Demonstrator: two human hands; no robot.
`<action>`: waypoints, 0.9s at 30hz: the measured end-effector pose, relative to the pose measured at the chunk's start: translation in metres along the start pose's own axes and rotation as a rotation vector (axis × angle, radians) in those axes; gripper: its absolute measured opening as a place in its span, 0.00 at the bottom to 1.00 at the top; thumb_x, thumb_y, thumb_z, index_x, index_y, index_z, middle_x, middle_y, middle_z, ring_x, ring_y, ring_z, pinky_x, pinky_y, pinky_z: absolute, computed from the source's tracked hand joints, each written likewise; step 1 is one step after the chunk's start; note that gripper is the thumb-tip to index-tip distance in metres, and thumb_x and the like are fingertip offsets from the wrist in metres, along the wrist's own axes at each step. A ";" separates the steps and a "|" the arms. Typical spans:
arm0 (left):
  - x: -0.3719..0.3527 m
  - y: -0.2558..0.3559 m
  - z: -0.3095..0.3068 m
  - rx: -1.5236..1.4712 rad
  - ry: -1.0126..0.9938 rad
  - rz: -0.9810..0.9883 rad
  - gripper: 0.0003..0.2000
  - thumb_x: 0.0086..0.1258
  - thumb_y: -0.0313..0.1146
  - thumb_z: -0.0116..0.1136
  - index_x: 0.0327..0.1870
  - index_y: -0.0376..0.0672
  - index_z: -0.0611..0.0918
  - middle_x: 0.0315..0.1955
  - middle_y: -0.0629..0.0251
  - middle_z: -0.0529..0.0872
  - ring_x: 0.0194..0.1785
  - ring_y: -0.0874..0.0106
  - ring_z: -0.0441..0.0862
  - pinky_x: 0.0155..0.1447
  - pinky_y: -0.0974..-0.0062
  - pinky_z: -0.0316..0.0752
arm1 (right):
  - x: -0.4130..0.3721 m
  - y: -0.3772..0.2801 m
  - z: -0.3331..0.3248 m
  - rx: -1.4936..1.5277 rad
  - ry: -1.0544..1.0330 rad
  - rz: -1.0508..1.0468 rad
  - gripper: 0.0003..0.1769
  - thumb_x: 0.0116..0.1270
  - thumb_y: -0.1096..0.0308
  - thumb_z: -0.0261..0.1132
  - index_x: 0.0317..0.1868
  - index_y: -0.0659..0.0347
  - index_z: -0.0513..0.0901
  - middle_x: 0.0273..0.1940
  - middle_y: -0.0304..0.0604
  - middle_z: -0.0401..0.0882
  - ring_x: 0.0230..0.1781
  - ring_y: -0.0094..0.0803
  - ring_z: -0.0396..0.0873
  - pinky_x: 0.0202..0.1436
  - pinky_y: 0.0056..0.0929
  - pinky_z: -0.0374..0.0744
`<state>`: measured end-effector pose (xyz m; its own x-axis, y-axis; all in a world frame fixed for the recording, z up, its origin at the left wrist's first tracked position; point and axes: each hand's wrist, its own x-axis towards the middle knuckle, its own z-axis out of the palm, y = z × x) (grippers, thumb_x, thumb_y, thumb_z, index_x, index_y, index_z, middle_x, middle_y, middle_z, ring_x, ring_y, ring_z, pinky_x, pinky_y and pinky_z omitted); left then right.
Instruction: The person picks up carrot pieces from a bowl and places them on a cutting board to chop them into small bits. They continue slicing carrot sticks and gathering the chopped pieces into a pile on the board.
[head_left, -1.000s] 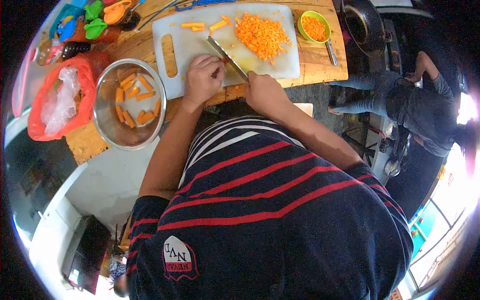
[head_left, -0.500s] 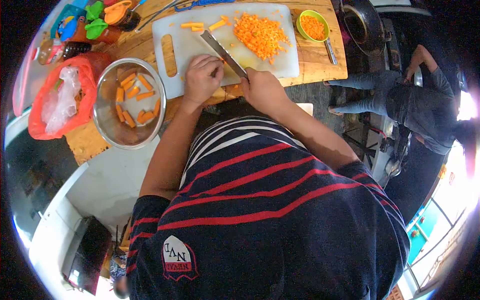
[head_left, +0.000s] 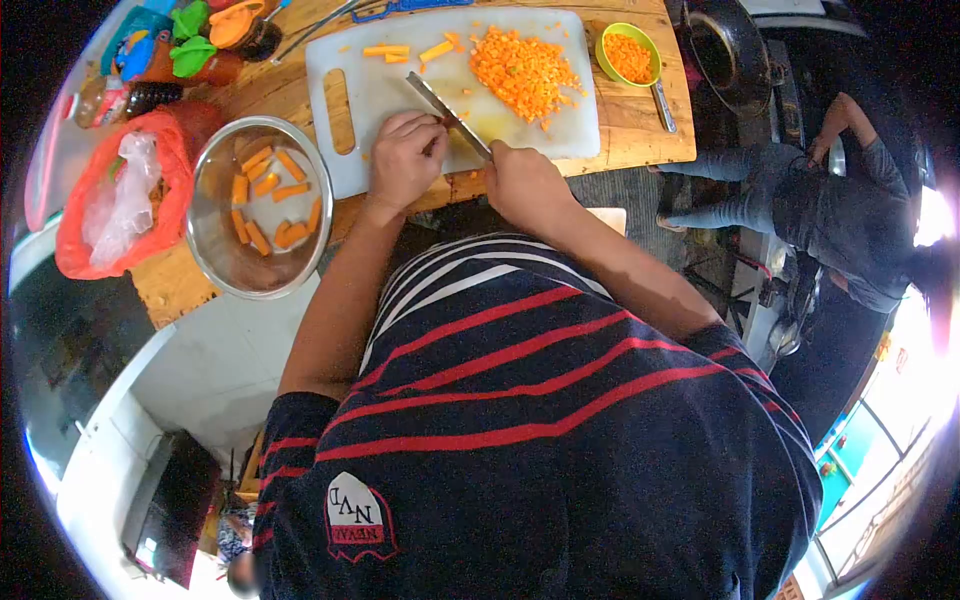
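My right hand [head_left: 527, 183] grips the handle of a knife [head_left: 450, 113], whose blade slants up and left over the white cutting board [head_left: 380, 95]. Beside the blade, my left hand [head_left: 405, 160] is closed with curled fingers on a carrot piece that they mostly hide. A pile of diced carrot [head_left: 528, 72] covers the board's right part. Several carrot sticks [head_left: 386, 51] lie near its far edge, beyond the knife tip.
Left of the board stands a steel bowl [head_left: 203, 245] with several carrot sticks. A red plastic bag [head_left: 78, 235] and sauce bottles [head_left: 155, 97] lie further left. At right are a green cup [head_left: 655, 62] of diced carrot and a wok [head_left: 715, 55]. Another person [head_left: 840, 215] stands at right.
The knife blade has shifted slightly toward the right and down beside my left fingers. Both hands stay in nearly the same places.
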<state>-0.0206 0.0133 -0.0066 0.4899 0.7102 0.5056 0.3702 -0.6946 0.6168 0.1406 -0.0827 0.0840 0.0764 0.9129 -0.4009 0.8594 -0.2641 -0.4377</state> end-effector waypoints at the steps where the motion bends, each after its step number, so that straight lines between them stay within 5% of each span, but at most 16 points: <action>1: 0.000 -0.001 0.000 0.000 0.000 0.009 0.03 0.54 0.22 0.69 0.29 0.39 0.86 0.34 0.61 0.90 0.44 0.62 0.86 0.53 0.66 0.79 | 0.003 -0.002 0.000 0.003 -0.007 0.014 0.12 0.66 0.67 0.61 0.40 0.69 0.81 0.32 0.64 0.85 0.36 0.60 0.86 0.42 0.55 0.84; 27: -0.001 -0.001 0.000 -0.041 -0.033 -0.065 0.04 0.57 0.24 0.71 0.32 0.41 0.89 0.36 0.61 0.91 0.44 0.63 0.87 0.52 0.66 0.81 | -0.007 0.003 0.004 0.135 0.088 -0.005 0.13 0.69 0.65 0.60 0.38 0.70 0.80 0.29 0.67 0.82 0.34 0.64 0.83 0.42 0.58 0.81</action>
<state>-0.0217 0.0133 -0.0073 0.4918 0.7490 0.4440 0.3696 -0.6413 0.6724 0.1408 -0.0914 0.0819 0.1210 0.9365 -0.3293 0.7843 -0.2935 -0.5465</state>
